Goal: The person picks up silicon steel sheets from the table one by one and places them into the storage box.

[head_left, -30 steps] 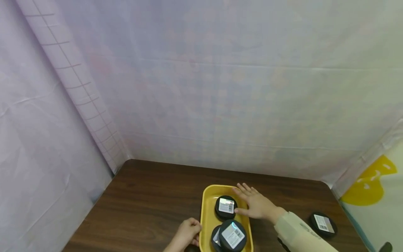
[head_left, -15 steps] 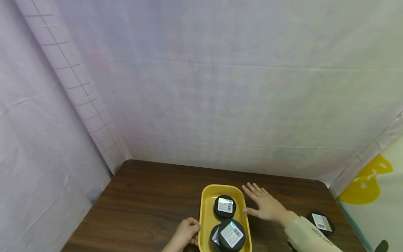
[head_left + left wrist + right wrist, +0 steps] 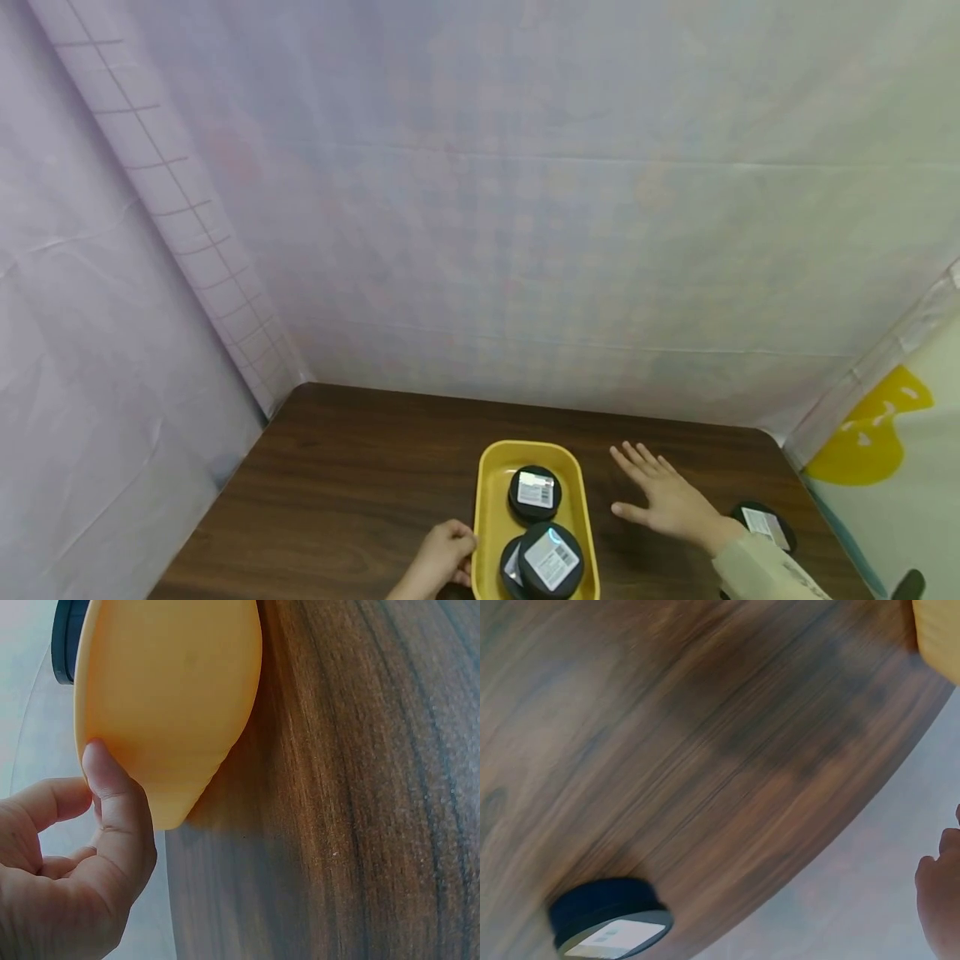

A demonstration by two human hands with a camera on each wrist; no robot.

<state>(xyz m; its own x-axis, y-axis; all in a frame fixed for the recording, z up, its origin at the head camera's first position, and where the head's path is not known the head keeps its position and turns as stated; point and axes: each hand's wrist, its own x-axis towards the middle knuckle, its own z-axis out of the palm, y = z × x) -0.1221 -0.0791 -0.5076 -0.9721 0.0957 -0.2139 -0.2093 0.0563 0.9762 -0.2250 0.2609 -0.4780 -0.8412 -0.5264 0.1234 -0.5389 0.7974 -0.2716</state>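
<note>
My left hand [image 3: 441, 557] holds the left rim of a yellow tray [image 3: 491, 500]; in the left wrist view, the thumb and index finger of the left hand [image 3: 82, 862] pinch the edge of the tray [image 3: 176, 682]. Inside lie several black round tubs with white barcode labels: one tub [image 3: 535, 493] toward the far end, and nearer me a tub [image 3: 551, 562] overlapping another tub [image 3: 513, 570]. To the right of the tray, my right hand [image 3: 671, 504] hovers above the table with spread fingers, holding nothing. Beyond its wrist, another black tub [image 3: 767, 527] is partly covered by the sleeve.
A dark brown wooden table [image 3: 337, 492] extends on both sides of the tray. Pale fabric sheets [image 3: 480, 208] hang behind it and along the left. A yellow printed shape [image 3: 870, 442] shows on the right-hand sheet. The lone tub [image 3: 611, 919] sits near the right wrist camera.
My right hand has moved from over the tray's far right rim, away to the right. The left hand stays at the tray's left rim, and the tubs keep their places.
</note>
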